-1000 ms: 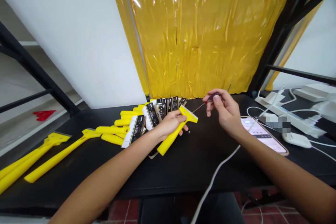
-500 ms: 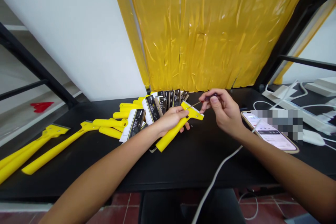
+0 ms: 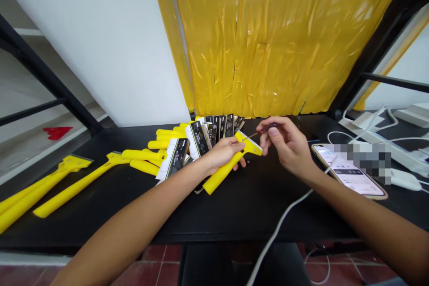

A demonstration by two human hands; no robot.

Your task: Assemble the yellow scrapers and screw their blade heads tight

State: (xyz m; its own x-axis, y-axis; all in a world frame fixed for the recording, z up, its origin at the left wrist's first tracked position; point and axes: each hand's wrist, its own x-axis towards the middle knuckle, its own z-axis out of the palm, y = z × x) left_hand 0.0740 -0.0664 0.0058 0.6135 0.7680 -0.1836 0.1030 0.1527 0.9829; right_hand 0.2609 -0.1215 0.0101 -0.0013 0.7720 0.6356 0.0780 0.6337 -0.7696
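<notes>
My left hand [image 3: 226, 154] is closed around the neck of a yellow scraper [image 3: 223, 173], whose wide head points up and to the right. In my right hand [image 3: 284, 145] is a screwdriver [image 3: 268, 128] with a dark reddish handle, pinched between thumb and fingers. Its thin shaft reaches left to the scraper head, near a screw; the exact contact at the tip is too small to make out. Behind my left hand lies a pile of yellow scrapers with black-and-white card sleeves [image 3: 177, 154] on their heads. A small shiny piece [image 3: 248, 161] lies on the table just below the head.
More yellow scrapers [image 3: 78, 185] without sleeves lie on the black table [image 3: 261, 205] at the left. To the right are a lit phone [image 3: 348, 172], a power strip [image 3: 402, 147] and white cables. A white cable [image 3: 284, 214] hangs across the front edge. Yellow plastic strips [image 3: 268, 44] hang behind.
The whole view has shifted slightly, with things appearing a little further right. Both hands keep the same hold, and the screwdriver stays at the scraper head.
</notes>
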